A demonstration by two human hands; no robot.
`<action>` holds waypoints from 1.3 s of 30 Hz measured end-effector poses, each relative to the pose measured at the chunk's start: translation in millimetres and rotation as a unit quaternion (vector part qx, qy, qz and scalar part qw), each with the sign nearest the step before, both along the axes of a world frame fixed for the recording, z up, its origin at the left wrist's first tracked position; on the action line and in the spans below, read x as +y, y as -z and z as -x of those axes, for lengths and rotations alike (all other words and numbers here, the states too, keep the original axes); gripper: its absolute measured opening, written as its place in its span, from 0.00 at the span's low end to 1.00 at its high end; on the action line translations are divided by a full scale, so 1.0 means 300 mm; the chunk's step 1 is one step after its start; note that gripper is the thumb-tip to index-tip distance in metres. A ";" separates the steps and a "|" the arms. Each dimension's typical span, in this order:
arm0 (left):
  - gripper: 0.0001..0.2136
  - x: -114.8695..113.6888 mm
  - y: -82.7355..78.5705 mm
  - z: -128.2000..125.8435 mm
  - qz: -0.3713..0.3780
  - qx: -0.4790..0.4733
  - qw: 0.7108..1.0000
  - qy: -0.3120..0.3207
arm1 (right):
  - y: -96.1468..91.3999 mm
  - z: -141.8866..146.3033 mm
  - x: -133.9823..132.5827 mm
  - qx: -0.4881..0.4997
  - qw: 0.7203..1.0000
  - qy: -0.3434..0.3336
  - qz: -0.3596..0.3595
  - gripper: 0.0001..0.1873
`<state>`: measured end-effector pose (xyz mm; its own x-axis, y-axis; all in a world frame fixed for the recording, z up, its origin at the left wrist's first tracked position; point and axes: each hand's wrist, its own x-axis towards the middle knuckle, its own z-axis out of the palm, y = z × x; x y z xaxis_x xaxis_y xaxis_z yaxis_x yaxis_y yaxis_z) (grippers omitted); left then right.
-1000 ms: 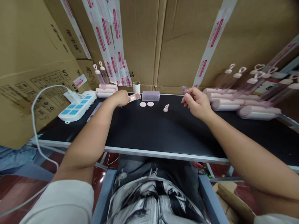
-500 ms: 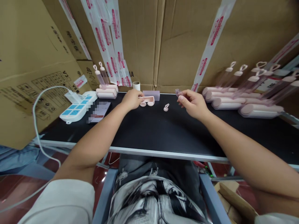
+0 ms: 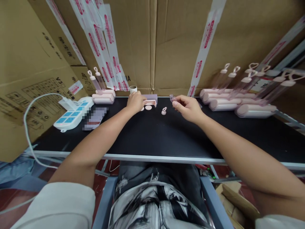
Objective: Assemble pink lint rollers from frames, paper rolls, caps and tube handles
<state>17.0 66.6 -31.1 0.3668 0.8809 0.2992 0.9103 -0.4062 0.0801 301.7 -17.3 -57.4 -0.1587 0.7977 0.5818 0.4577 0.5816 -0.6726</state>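
My left hand (image 3: 136,101) is closed on the end of a pale pink, shallow trough-shaped shell (image 3: 150,103). Two flat pink discs lie on the table just below the shell, one disc (image 3: 148,107) in plain sight and the other partly behind my fingers. Between thumb and fingertips, my right hand (image 3: 187,107) pinches a small clear, pinkish piece (image 3: 172,98) slightly above the table. A small pink cap with a loop (image 3: 164,111) lies between the hands, touched by neither. Behind the shell is a translucent purple block (image 3: 152,97).
Pink cylinders with clear stems and looped caps stand at right (image 3: 225,105) and back left (image 3: 103,97). A white tube (image 3: 132,89), a phone (image 3: 96,117) and a power strip (image 3: 73,115) with a cable are on the black table (image 3: 154,136). Cardboard walls (image 3: 176,47) enclose the back.
The view has shifted, sliding the scene left. My right hand has moved left with the clear piece, closer to the looped cap. The shell in my left hand has shifted slightly right over the discs.
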 end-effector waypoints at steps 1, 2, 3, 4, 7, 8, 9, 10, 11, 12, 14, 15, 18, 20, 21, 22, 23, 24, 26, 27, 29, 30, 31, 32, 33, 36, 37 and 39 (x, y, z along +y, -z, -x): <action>0.16 0.005 0.006 0.004 -0.001 0.006 1.000 0.003 | 0.000 0.000 -0.001 0.001 1.000 -0.001 0.001 0.26; 0.16 0.010 0.012 0.008 -0.003 0.012 1.000 0.004 | -0.001 0.000 -0.001 0.001 1.000 -0.002 0.002 0.26; 0.16 0.014 0.018 0.012 -0.006 0.017 1.000 0.004 | -0.001 0.000 -0.002 0.001 1.000 -0.002 0.001 0.26; 0.16 0.018 0.024 0.015 -0.008 0.021 1.000 0.002 | -0.002 0.001 -0.002 -0.001 1.000 -0.002 0.000 0.26; 0.16 0.025 0.035 0.017 -0.011 0.031 0.999 -0.003 | -0.006 0.003 -0.004 -0.003 1.000 -0.003 -0.002 0.25; 0.16 0.025 0.037 0.015 -0.012 0.032 0.999 -0.004 | -0.007 0.004 -0.005 -0.002 1.000 -0.004 -0.002 0.25; 0.16 0.025 0.039 0.011 -0.012 0.030 0.999 -0.004 | -0.008 0.006 -0.005 -0.001 1.000 -0.005 -0.001 0.25; 0.16 0.024 0.040 0.006 -0.011 0.027 1.000 -0.004 | -0.009 0.007 -0.006 0.000 1.000 -0.005 0.000 0.25; 0.16 0.023 0.041 -0.001 -0.009 0.022 1.000 -0.003 | -0.010 0.009 -0.007 0.001 1.000 -0.004 0.001 0.25; 0.15 0.022 0.043 -0.008 -0.006 0.015 1.000 -0.002 | -0.011 0.011 -0.008 0.001 1.000 -0.002 0.003 0.25; 0.15 0.018 0.047 -0.025 0.005 0.001 1.000 0.000 | -0.012 0.014 -0.009 0.000 1.000 0.005 0.001 0.24; 0.14 0.016 0.050 -0.033 0.009 -0.005 1.000 -0.001 | -0.013 0.016 -0.009 0.000 1.000 0.009 -0.001 0.24; 0.15 0.006 0.062 -0.054 0.009 -0.015 1.000 -0.001 | -0.014 0.019 -0.009 0.008 1.000 0.019 0.000 0.22; 0.16 -0.003 0.064 -0.058 -0.001 -0.020 1.000 0.013 | -0.017 0.020 -0.010 0.013 1.000 0.020 0.006 0.22; 0.17 -0.008 0.060 -0.055 -0.009 -0.026 0.999 0.021 | -0.019 0.019 -0.012 0.015 1.000 0.021 0.008 0.21; 0.18 -0.012 0.053 -0.048 -0.018 -0.034 0.999 0.024 | -0.022 0.019 -0.013 0.016 1.000 0.023 0.008 0.21; 0.18 -0.015 0.042 -0.038 -0.026 -0.047 0.998 0.018 | -0.025 0.018 -0.015 0.016 1.000 0.025 0.008 0.21; 0.18 -0.017 0.028 -0.023 -0.030 -0.062 0.998 0.002 | -0.028 0.017 -0.017 0.016 0.999 0.028 0.007 0.21; 0.16 -0.018 -0.004 0.013 -0.018 -0.082 0.995 -0.052 | -0.034 0.014 -0.021 0.016 0.999 0.032 0.006 0.21; 0.15 -0.016 -0.018 0.033 0.004 -0.080 0.994 -0.078 | -0.037 0.013 -0.023 0.017 0.999 0.031 0.006 0.21; 0.18 -0.012 -0.037 0.067 0.087 -0.079 0.987 -0.110 | -0.039 0.013 -0.025 0.019 0.999 0.027 0.009 0.21; 0.20 -0.011 -0.039 0.078 0.140 -0.095 0.978 -0.121 | -0.039 0.014 -0.026 0.020 0.999 0.024 0.011 0.21; 0.21 -0.010 -0.037 0.085 0.192 -0.121 0.966 -0.126 | -0.038 0.015 -0.026 0.019 0.999 0.023 0.012 0.21; 0.21 -0.010 -0.032 0.088 0.233 -0.151 0.952 -0.127 | -0.037 0.017 -0.026 0.018 0.999 0.022 0.014 0.21; 0.21 -0.011 -0.024 0.088 0.260 -0.179 0.941 -0.125 | -0.037 0.018 -0.026 0.016 1.000 0.021 0.016 0.20; 0.17 -0.013 -0.005 0.077 0.274 -0.216 0.932 -0.100 | -0.035 0.018 -0.024 0.002 1.000 0.030 0.006 0.20; 0.17 -0.013 -0.004 0.075 0.273 -0.217 0.932 -0.096 | -0.034 0.017 -0.022 -0.004 0.999 0.038 -0.004 0.20; 0.16 -0.013 -0.013 0.078 0.264 -0.208 0.938 -0.085 | -0.034 0.015 -0.021 -0.015 0.998 0.060 -0.026 0.20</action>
